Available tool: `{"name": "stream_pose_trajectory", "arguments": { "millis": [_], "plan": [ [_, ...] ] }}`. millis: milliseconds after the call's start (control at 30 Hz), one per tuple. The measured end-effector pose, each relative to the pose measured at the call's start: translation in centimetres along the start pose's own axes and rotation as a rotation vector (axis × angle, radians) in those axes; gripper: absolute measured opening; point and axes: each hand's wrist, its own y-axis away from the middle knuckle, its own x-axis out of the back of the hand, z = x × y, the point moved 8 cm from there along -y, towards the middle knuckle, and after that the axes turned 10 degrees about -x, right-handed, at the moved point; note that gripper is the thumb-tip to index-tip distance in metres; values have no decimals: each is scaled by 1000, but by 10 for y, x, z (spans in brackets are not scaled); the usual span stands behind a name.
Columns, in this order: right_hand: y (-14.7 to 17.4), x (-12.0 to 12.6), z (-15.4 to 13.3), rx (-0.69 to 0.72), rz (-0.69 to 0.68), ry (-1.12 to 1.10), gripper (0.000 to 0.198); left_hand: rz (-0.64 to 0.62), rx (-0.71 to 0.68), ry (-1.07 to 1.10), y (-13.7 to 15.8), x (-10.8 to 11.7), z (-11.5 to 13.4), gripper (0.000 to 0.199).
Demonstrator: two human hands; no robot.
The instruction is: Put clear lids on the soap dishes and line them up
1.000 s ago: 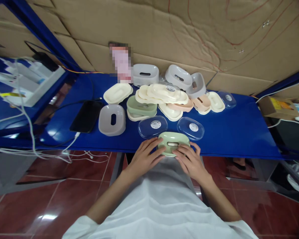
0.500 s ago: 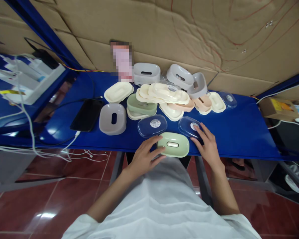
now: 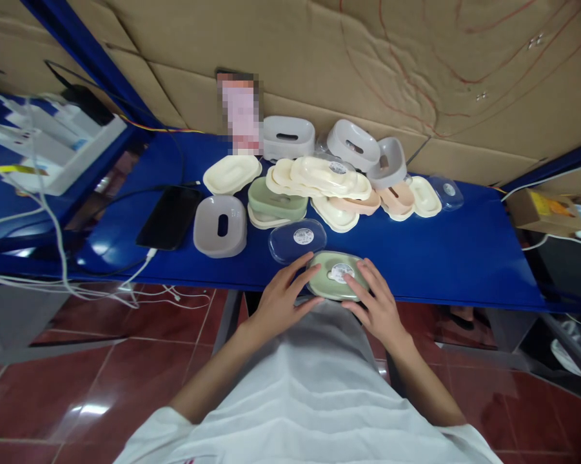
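At the table's front edge lies a green oval soap box (image 3: 325,287) with a slot in its middle. A clear plastic lid (image 3: 341,272) with a round white label lies over its top; I cannot tell whether it is fully seated. My left hand (image 3: 283,298) grips the left end of the soap box, thumb at the near side and fingers at the far side. My right hand (image 3: 378,305) holds the lid at its right end, fingers bent over it. Just behind the box rests another clear lid (image 3: 290,243), touched by neither hand.
Behind are grey soap boxes (image 3: 220,225), a stack of cream trays (image 3: 319,179), a green box (image 3: 276,200) and peach boxes (image 3: 397,200). A black phone (image 3: 168,218) with a white cable lies left. A cardboard box (image 3: 541,212) stands right.
My right hand has moved left, carrying the clear lid from the table onto the green soap box. My left hand stays at the box's left end.
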Motion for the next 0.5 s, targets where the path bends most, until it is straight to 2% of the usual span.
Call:
{"name": "stream_pose_trajectory", "arguments": {
  "millis": [133,500],
  "plan": [
    [5,2,5,-15,55,-16,82,-27,24,-23,-1,-3,-1,67],
    [10,0,11,-7,22,-9,84,-45,8,-74,-3,-6,2,56]
  ]
}}
